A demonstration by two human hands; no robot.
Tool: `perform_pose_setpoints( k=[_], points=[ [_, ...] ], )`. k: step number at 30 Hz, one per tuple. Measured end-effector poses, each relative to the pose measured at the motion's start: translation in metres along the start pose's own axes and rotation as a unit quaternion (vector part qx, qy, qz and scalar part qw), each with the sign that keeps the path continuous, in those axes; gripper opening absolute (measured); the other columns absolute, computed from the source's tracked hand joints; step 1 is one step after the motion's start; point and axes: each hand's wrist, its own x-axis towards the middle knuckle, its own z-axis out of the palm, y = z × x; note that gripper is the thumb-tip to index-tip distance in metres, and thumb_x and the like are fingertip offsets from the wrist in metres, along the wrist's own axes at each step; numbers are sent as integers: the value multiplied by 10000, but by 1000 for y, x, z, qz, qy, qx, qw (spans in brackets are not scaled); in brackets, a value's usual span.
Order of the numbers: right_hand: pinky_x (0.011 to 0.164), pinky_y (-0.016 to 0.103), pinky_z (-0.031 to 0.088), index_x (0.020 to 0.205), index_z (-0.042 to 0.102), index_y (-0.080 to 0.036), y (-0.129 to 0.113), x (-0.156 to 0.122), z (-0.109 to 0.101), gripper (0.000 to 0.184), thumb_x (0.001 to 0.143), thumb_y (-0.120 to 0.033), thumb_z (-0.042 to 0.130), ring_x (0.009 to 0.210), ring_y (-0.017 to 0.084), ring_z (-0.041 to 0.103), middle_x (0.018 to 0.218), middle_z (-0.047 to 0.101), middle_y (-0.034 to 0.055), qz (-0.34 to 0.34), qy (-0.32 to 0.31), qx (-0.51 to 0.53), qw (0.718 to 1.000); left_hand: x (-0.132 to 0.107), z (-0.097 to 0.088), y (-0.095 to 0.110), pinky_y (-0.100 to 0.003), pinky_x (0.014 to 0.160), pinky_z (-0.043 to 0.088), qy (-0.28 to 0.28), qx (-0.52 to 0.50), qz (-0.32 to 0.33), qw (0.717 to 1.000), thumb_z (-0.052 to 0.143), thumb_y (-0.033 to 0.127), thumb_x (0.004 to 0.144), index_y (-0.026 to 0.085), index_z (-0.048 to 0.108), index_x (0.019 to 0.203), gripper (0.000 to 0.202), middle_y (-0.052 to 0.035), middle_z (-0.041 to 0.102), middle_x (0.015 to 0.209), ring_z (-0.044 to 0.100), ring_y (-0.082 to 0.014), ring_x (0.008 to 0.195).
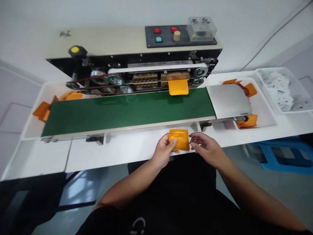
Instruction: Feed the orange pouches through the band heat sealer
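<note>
Orange pouch (182, 141) pinched in my left hand (164, 151), over the front edge of the white surface (137, 150).
From my end I see the left thumb on its front and fingers behind; my right hand (207, 147) has its fingers parted beside the pouch's right edge, touching or not I cannot tell. The green belt (127, 112) lies between it and a second pouch (178, 87) jutting from the machine (110, 42). The belt's end partly hides the left bin (29, 129); a metal plate (230, 101) overhangs the right bin (265, 114). Beyond sits a tray (297, 111) of white packets (280, 88). I can't read the black handwriting on the machine's top or the clear box (201, 29); the black shirt (176, 195) shows a white C-like mark.
</note>
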Motion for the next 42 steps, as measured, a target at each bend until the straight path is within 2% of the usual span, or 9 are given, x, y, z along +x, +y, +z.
perform_pose_setpoints(
  k=[2,4,7,10,15,21,30,35,42],
  points=[
    [739,334,623,1248,735,-236,9,0,12,393,946,-481,787,912,216,732,1171,764,91,-12,0,-16,1000,-2,3,-2,-216,572,605,-5,4,-2,1000,955,600,786,170,725,1153,611,-54,757,991,723,-155,791],
    [771,339,616,1249,734,-234,13,0,20,375,952,-461,768,944,228,734,1199,773,92,-27,-5,-23,999,-4,6,-3,-212,587,607,-12,6,-1,1000,953,595,793,167,721,1174,618,-59,765,1010,732,-155,803],
    [796,338,596,1171,742,-222,15,1,29,313,948,-440,763,934,232,722,1109,784,74,-41,6,-27,999,-6,9,-4,-206,611,605,-19,8,7,1000,951,585,802,165,717,1181,612,-63,769,1021,740,-159,835],
    [743,320,563,1082,745,-215,17,1,32,266,945,-442,769,835,208,681,967,759,44,-41,18,-15,999,-7,11,-5,-208,627,601,-13,14,19,1000,957,568,799,164,715,1182,607,-72,777,1041,743,-165,858],
    [642,302,527,1026,752,-209,20,1,31,291,928,-479,796,694,174,628,820,697,8,-20,12,16,1000,-9,9,-4,-208,618,598,-10,10,26,1000,962,540,799,159,722,1176,587,-78,785,1035,746,-171,859],
    [597,301,558,991,791,-219,13,2,27,348,860,-527,884,691,164,633,897,687,29,-44,43,73,995,-9,7,-1,-202,579,599,6,-10,26,1000,977,573,761,172,710,1146,617,-45,765,999,735,-151,797],
    [575,282,560,879,786,-211,1,5,18,409,749,-543,987,622,149,645,763,721,23,-11,49,141,989,-8,6,4,-194,554,598,-1,-22,33,999,1000,559,737,183,693,1111,613,-12,732,948,711,-129,760],
    [539,263,531,853,775,-203,-2,8,21,444,701,-541,1019,583,136,632,720,716,17,7,47,191,981,-7,5,7,-188,555,581,-18,-47,33,998,991,574,748,191,685,1125,618,-24,764,993,726,-122,747],
    [559,262,512,855,785,-209,-1,11,22,442,675,-526,1035,601,132,618,737,717,14,18,50,209,977,-5,3,8,-190,543,584,-13,-47,22,999,980,603,747,196,680,1103,619,-37,785,1015,755,-144,777]
  ],
)
